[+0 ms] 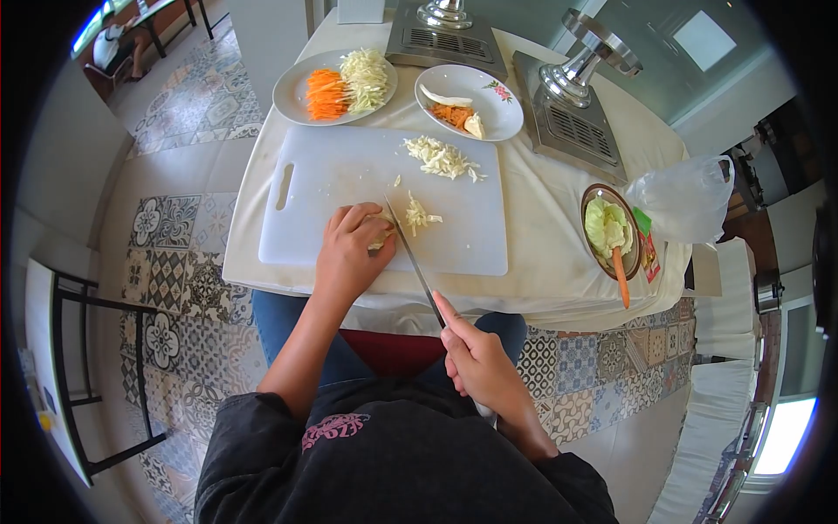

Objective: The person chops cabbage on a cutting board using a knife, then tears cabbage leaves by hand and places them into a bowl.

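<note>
On the white cutting board (340,175), my left hand (356,240) is closed over a pale piece of vegetable (381,236), mostly covered by the fingers. My right hand (476,349) grips the handle of a knife (413,253), whose blade runs up and left, beside my left fingertips. Just right of the blade lie pale cut strips (421,214). A larger heap of pale strips (443,158) rests at the board's back right.
Behind the board stand a plate with shredded carrot (326,94) and pale shreds (364,80), and a floral plate (493,109). At right are a brown bowl (591,236), a plastic bag (685,196) and metal stands (572,118). A person (113,44) sits far back left.
</note>
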The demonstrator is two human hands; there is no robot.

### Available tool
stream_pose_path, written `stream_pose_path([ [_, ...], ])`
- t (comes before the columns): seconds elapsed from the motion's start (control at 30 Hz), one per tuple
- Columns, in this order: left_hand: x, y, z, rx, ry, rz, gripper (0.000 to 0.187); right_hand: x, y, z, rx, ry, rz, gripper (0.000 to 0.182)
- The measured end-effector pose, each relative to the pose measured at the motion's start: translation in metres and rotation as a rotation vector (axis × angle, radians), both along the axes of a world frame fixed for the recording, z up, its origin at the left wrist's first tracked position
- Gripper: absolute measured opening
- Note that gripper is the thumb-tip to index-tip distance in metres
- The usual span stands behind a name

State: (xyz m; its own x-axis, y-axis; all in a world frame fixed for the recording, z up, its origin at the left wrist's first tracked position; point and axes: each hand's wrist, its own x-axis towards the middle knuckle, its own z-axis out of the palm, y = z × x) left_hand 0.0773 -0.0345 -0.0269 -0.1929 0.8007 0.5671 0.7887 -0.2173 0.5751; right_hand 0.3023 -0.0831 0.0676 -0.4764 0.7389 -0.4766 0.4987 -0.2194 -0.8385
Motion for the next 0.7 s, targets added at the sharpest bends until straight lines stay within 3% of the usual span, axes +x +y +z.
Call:
stream_pose_path([
  [0.17, 0.0, 0.001, -0.002, 0.015, 0.014, 0.009, 0.013, -0.023, 0.025, -0.014, 0.036, 0.03, -0.011, 0.048],
  [0.5, 0.002, 0.002, 0.001, -0.006, 0.031, 0.008, 0.016, -0.012, 0.015, -0.025, 0.386, 0.071, 0.023, 0.047],
  [0.7, 0.002, 0.002, 0.0, -0.002, 0.053, 0.005, 0.017, 0.006, 0.003, -0.002, 0.295, -0.051, 0.054, 0.046],
])
